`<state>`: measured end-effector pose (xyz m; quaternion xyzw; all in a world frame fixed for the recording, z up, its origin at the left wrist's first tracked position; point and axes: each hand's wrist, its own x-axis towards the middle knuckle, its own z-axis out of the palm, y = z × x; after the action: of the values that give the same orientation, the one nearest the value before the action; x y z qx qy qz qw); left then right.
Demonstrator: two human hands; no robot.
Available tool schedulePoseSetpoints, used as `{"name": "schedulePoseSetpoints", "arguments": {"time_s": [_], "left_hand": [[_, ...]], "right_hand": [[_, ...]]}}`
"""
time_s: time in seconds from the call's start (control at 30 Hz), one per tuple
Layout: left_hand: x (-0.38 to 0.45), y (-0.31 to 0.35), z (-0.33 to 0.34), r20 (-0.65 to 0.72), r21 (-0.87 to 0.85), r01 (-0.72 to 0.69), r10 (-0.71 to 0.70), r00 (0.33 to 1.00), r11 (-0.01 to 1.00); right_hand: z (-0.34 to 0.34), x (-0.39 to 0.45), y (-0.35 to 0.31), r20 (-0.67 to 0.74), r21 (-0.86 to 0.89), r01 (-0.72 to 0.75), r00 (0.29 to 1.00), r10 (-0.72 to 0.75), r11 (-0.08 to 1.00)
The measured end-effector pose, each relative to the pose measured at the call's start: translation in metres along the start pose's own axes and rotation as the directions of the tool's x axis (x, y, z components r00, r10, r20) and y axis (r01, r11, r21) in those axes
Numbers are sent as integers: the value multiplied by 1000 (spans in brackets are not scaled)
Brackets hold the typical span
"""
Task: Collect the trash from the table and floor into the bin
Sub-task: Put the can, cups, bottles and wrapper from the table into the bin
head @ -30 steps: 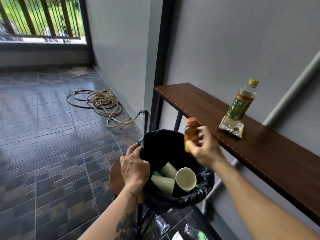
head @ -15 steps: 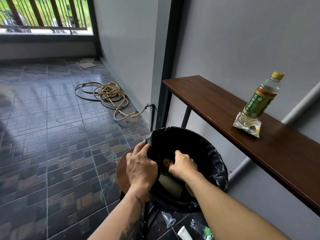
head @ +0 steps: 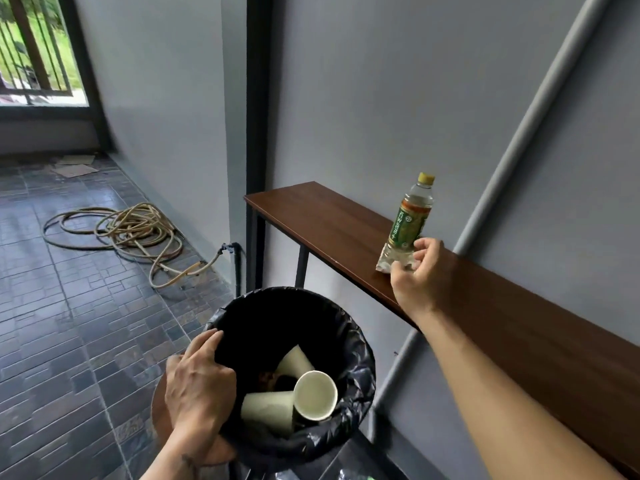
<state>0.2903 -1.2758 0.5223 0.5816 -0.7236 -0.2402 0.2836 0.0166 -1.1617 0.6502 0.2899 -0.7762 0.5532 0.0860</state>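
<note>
Coiled hose (head: 128,230) on tiled floor (head: 69,323), grey wall pipe (head: 540,109), barred window (head: 31,46)

Home porch, tiled floor (head: 69,323), coiled hose (head: 128,230), barred opening (head: 31,53)

Bin (head: 360,368) low center, lined with black bag, rim folded over, mouth open. Inside: three pale paper cups (head: 313,393) tipped on their sides, one showing its open mouth; something dark beneath, unclear. Clear plastic bottle (head: 410,218), yellow cap, green label, stands upright on brown table (head: 322,220) near the wall, its base on a crumpled clear wrapper (head: 386,263).
</note>
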Motion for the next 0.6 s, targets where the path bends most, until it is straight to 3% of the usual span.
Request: {"name": "schedulePoseSetpoints", "arguments": {"time_s": [0.13,0.27,0.37,0.6], "left_hand": [[1,2,0,18,17,19,-19,1000,1000],[1,4,0,29,50,21,-23,999,999],[0,7,2,17,48,24,-25,1000,999],[-2,14,-3,18,115,-6,4,1000,993]], "right_hand": [[-19,38,17,-5,-262,-229,972,236,938],[-17,61,18,132,-65,-450,881,455,891],[-13,79,20,203,81,-509,850,486,857],[15,108,37,158,18,-501,856,492,865]]}}
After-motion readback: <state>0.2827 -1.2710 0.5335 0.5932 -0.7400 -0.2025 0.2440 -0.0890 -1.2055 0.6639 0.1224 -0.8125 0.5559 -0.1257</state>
